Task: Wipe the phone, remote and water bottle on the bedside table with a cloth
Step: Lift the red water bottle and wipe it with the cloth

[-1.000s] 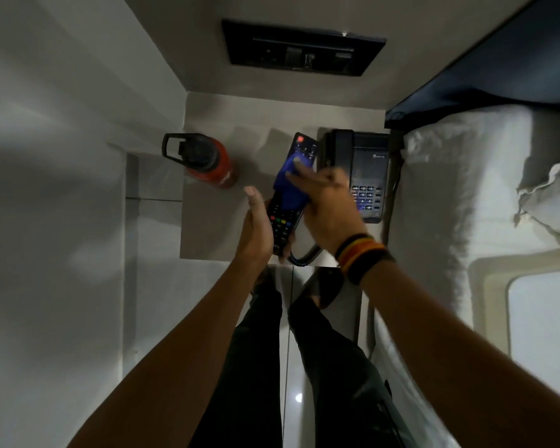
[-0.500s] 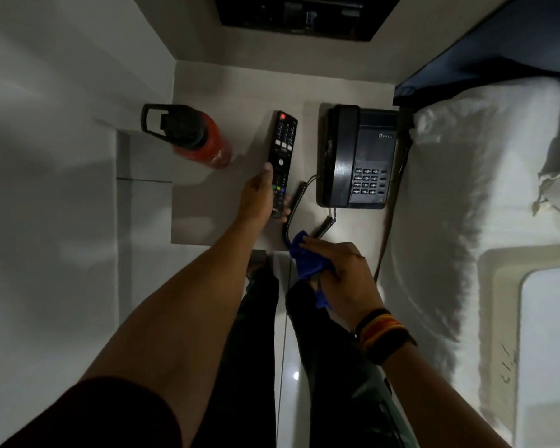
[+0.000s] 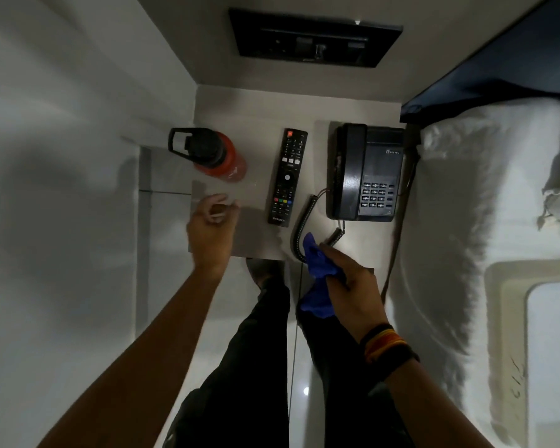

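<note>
Three things sit on my bedside table (image 3: 256,130): one water bottle (image 3: 219,155), one remote (image 3: 286,177) and one phone (image 3: 367,171). The red bottle with its black cap stands at the left. The remote lies flat in the middle, buttons up, well apart from the bottle. The black phone rests at the right with its handset on the cradle, and its one coiled cord (image 3: 304,227) loops down to the table's near edge. There is one cloth (image 3: 317,273), blue, bunched in my right hand (image 3: 353,282), whose fingers are closed around it just past the near edge, beside the cord. My left hand (image 3: 212,227) holds nothing; it hovers over the table's left front part, fingers loosely curled, below the bottle and left of the remote. Stacked bands (image 3: 385,344) ring my right wrist. A white bed (image 3: 466,205) lies to the right.

Half a second ago my left hand was on the lower end of the remote; now it has let go and moved left, toward the bottle. The remote lies where it was set. My right hand keeps the cloth near the same spot.
</note>
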A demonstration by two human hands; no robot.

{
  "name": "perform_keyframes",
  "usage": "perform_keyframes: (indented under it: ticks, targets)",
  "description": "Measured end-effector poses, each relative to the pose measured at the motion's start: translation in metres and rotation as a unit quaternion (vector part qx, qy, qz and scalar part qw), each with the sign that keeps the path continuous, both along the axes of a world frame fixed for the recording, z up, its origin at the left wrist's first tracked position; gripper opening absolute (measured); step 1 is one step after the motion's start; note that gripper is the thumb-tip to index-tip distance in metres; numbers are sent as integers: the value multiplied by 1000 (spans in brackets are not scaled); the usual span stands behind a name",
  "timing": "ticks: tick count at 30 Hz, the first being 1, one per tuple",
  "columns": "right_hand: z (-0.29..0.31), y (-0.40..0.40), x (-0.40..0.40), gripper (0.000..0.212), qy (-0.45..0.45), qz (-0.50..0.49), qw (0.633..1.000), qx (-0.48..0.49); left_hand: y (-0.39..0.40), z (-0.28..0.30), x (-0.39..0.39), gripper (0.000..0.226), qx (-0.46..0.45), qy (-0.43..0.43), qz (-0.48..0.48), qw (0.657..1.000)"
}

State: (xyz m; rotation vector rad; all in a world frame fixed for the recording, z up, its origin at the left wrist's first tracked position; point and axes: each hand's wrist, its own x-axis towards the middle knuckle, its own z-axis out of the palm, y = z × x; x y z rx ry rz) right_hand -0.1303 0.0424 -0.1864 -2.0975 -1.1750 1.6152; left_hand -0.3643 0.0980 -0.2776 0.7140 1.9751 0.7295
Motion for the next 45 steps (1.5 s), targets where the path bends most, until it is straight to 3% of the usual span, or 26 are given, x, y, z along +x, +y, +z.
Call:
perform_keyframes:
  ticks: [2, 4, 6, 9, 13, 17, 20, 25, 28, 30, 32, 34, 37, 39, 43, 45]
  targets:
    - [4, 11, -6, 66, 13, -4, 1000, 13, 1, 18, -25, 65, 46, 35, 16, 998]
    - [8, 24, -11, 69, 22, 9, 999, 40, 20, 29, -44, 97, 60, 23, -37, 997]
    - [12, 40, -16, 66, 22, 29, 996, 83, 51, 34, -56, 108, 57, -7, -118, 991]
    - [22, 75, -19, 67, 7, 77, 982, 173, 101, 34, -55, 91, 45, -33, -171, 984]
    - [38, 130, -38, 60, 29, 63, 953, 294, 141, 46, -47, 49, 45, 5, -87, 995]
    - [45, 169, -77, 48, 1, 151, 896, 418, 157, 71, -56, 51, 118, -71, 7, 990]
    - [38, 171, -106, 51, -34, 313, 848, 427, 160, 92, -63, 16, 147, -129, 0, 981]
    - [5, 106, -99, 61, -46, 400, 820, 407, 147, 112, -81, 19, 75, -119, 40, 989]
    - [-15, 63, -77, 59, -53, 431, 831, 346, 129, 113, -84, 18, 66, -117, 51, 990]
    - [-19, 49, -64, 61, -32, 405, 874, 267, 119, 112, -88, 19, 75, -112, 67, 989]
    - [-13, 47, -57, 62, -11, 309, 930, 200, 112, 112, -92, 20, 81, -116, 87, 986]
    - [2, 58, -59, 58, 3, 207, 957, 203, 108, 112, -94, 18, 87, -121, 94, 984]
    - [29, 91, -80, 46, 34, 126, 930, 343, 107, 116, -89, 21, 98, -110, 72, 987]
    - [36, 113, -97, 48, 20, 162, 893, 420, 110, 120, -82, 28, 95, -112, 68, 987]
    - [22, 104, -115, 64, -1, 300, 878, 374, 123, 129, -77, 17, 114, -121, 93, 982]
    - [2, 74, -104, 63, -32, 333, 877, 345, 127, 129, -80, 32, 105, -106, 107, 983]
